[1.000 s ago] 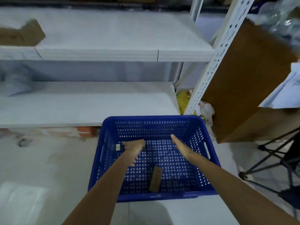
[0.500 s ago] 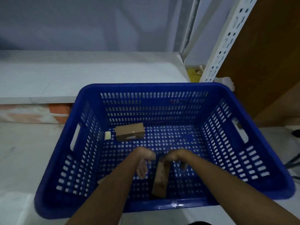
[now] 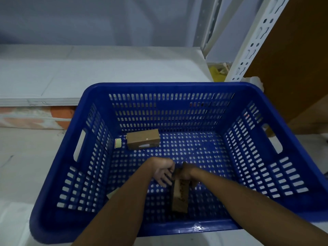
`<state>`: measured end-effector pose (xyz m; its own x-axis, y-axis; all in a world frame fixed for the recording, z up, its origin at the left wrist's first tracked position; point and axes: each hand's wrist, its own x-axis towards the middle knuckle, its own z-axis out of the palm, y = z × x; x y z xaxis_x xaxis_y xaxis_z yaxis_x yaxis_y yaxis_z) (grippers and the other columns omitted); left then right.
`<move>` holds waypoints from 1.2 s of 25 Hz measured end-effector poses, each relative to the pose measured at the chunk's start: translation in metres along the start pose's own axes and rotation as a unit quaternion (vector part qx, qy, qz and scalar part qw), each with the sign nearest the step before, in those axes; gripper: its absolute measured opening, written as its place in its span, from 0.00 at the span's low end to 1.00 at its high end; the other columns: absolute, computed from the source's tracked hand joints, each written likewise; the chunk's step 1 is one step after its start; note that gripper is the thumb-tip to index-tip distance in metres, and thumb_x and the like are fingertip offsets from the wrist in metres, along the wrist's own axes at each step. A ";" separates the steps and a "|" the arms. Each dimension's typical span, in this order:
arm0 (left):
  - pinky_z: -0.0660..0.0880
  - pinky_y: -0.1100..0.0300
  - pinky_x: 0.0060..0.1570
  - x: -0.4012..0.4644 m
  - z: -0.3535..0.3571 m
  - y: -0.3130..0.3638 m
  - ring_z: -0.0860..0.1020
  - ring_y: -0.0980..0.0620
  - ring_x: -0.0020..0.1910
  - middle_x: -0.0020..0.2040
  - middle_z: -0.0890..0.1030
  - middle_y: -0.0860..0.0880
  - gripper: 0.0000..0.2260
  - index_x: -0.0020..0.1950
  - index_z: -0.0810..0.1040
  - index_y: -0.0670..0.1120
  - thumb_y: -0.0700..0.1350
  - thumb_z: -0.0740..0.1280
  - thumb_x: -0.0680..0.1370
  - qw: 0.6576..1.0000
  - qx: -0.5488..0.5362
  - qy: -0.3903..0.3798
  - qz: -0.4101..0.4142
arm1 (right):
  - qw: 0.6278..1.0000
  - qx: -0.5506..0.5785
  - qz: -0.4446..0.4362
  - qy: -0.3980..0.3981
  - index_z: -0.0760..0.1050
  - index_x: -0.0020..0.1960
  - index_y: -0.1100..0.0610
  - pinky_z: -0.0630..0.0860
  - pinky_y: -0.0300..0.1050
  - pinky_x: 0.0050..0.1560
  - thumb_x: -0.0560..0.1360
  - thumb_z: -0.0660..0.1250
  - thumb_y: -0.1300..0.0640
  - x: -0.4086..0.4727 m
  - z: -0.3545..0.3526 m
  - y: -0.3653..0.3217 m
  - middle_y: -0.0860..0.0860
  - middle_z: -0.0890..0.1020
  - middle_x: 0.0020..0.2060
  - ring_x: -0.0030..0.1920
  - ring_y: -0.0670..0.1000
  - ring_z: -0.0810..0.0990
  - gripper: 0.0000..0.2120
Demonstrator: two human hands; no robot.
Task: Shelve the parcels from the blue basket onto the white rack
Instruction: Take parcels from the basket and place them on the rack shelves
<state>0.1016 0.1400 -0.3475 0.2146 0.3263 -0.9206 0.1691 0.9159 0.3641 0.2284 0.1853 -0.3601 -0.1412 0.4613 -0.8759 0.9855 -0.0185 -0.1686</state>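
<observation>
Both arms reaching down into the blue basket (image 3: 266, 96), set on the floor just before the lowest shelf of the white rack (image 3: 106, 71). Right hand (image 3: 186, 173) curled over the top end of a narrow brown parcel (image 3: 180, 197), gripping it at about 6 o'clock on the basket floor, the parcel standing tilted on its lower end. Left hand (image 3: 164, 174) just beside it at 9 o'clock, palm turned up, fingers (image 3: 165, 181) straight and spread, holding nothing; contact between thumb and parcel not clear. Second brown parcel (image 3: 142, 138) lying flat at 11 o'clock near the far wall, well apart from both hands. Small pale tag (image 3: 118, 143) just to its left. Perforated white upright (image 3: 252, 43) rising at 1 o'clock, brown board (image 3: 292, 59) beyond it.
</observation>
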 end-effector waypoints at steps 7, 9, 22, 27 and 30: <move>0.73 0.47 0.57 -0.004 -0.001 0.008 0.74 0.41 0.58 0.66 0.72 0.41 0.14 0.61 0.70 0.41 0.47 0.58 0.80 0.997 -0.028 0.073 0.016 | 0.989 -0.119 -0.037 0.075 0.54 0.77 0.54 0.77 0.48 0.39 0.70 0.72 0.45 -0.005 -0.001 -0.009 0.56 0.77 0.61 0.54 0.57 0.80 0.43; 0.75 0.48 0.54 -0.010 -0.004 0.014 0.75 0.41 0.56 0.65 0.72 0.38 0.18 0.63 0.68 0.41 0.52 0.60 0.79 0.991 -0.086 0.099 0.032 | 0.979 -0.135 -0.072 0.132 0.53 0.77 0.54 0.74 0.47 0.38 0.67 0.74 0.43 -0.016 -0.014 -0.014 0.56 0.79 0.58 0.53 0.56 0.80 0.47; 0.79 0.54 0.51 -0.242 0.009 0.113 0.78 0.47 0.51 0.51 0.79 0.43 0.15 0.57 0.77 0.43 0.51 0.68 0.76 0.893 -0.396 0.135 0.164 | 0.884 -0.034 -0.332 0.329 0.68 0.66 0.53 0.74 0.49 0.55 0.69 0.71 0.40 -0.239 -0.172 -0.053 0.53 0.77 0.61 0.61 0.56 0.73 0.31; 0.79 0.50 0.54 -0.421 0.019 0.174 0.77 0.43 0.57 0.58 0.75 0.40 0.18 0.58 0.74 0.43 0.47 0.73 0.72 0.872 -0.415 0.123 0.229 | 0.921 0.316 -0.176 0.144 0.67 0.67 0.53 0.76 0.52 0.55 0.77 0.63 0.41 -0.384 -0.288 -0.047 0.59 0.73 0.64 0.62 0.61 0.75 0.24; 0.81 0.48 0.51 -0.549 0.035 0.225 0.80 0.37 0.55 0.61 0.72 0.36 0.19 0.54 0.71 0.43 0.45 0.75 0.70 0.893 -0.374 0.035 0.247 | 0.865 0.467 -0.185 -0.012 0.72 0.57 0.55 0.81 0.49 0.42 0.77 0.67 0.46 -0.496 -0.358 -0.058 0.59 0.76 0.53 0.49 0.57 0.80 0.15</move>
<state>0.0550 0.1585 0.2448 0.0211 0.7242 -0.6893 -0.6248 0.5478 0.5564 0.2750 0.2756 0.2459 -0.4446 0.5702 -0.6908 0.3688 -0.5863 -0.7213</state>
